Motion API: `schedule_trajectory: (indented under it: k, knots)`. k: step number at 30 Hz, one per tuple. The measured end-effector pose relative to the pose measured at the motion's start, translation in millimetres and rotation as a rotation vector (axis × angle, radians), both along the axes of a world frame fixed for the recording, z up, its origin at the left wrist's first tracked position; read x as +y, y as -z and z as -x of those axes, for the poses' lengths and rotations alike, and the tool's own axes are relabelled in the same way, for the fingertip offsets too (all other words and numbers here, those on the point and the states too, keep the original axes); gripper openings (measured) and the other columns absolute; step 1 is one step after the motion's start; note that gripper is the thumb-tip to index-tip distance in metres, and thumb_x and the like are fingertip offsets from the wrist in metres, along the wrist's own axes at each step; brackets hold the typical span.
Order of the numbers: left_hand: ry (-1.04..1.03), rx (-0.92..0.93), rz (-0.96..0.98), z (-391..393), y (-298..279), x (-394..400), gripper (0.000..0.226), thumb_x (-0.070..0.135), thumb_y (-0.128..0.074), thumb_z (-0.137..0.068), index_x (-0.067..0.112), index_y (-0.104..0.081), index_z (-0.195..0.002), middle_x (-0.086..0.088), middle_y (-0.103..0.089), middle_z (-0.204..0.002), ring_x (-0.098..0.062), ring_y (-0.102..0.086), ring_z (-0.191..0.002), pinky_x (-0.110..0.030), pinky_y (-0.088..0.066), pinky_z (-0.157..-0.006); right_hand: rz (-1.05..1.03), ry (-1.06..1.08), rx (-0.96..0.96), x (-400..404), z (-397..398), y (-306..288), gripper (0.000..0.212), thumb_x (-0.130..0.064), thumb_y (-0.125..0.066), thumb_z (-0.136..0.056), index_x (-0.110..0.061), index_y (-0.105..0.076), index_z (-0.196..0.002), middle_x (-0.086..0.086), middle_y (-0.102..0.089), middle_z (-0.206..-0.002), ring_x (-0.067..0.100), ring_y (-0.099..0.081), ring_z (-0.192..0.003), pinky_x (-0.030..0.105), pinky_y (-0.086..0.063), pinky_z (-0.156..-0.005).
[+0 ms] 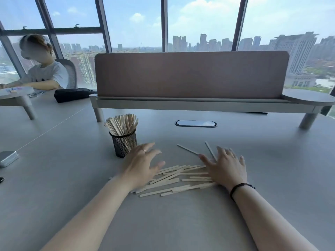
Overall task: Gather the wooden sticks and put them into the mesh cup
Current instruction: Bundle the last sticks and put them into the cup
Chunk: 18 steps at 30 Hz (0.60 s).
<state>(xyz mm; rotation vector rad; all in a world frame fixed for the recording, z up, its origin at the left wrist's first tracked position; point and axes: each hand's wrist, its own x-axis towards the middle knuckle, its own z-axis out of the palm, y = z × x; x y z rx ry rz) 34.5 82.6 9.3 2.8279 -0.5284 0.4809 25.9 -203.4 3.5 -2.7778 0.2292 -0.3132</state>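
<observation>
A: Sticks?
B: Loose pile (178, 180) flat on table (253, 178) — between left hand (143, 166) and right hand (226, 169), fingers spread, gripping nothing.
A: Cup?
B: Mesh cup (124, 143) just beside left fingers — already stuffed.

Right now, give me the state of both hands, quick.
Left hand: open, fingers spread, holding nothing, at the left edge of the loose wooden sticks.
Right hand: open, palm down over the pile's right side, nothing gripped.

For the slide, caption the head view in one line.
Both open hands, left hand and right hand, flank loose wooden sticks beside a stick-filled mesh cup.
</observation>
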Motion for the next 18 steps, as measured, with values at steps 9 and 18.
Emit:
schedule_trajectory:
  k: [9, 18]
  knots:
    - [-0.085, 0.410, 0.091, 8, 8, 3, 0.091, 0.085, -0.029, -0.083, 0.029, -0.031, -0.156, 0.000, -0.019, -0.167, -0.012, -0.013, -0.154, -0.031, -0.016, -0.121, 0.105, -0.218, 0.010, -2, -4, 5, 0.058, -0.074, -0.028, -0.091, -0.033, -0.062, -0.114, -0.016, -0.059, -0.131, 0.011, -0.045, -0.130, 0.038, -0.030, -0.103]
    - [0.197, 0.435, 0.384, 30, -5, -28, 0.085, 0.087, -0.066, -0.060, 0.047, -0.053, -0.135, 0.025, -0.064, -0.126, 0.009, -0.055, -0.121, -0.034, -0.044, -0.109, -0.034, -0.399, -0.153, 1, -3, 12, 0.048, -0.063, -0.038, -0.093, -0.033, -0.075, -0.095, -0.018, -0.071, -0.109, 0.009, -0.057, -0.114, 0.031, -0.040, -0.095]
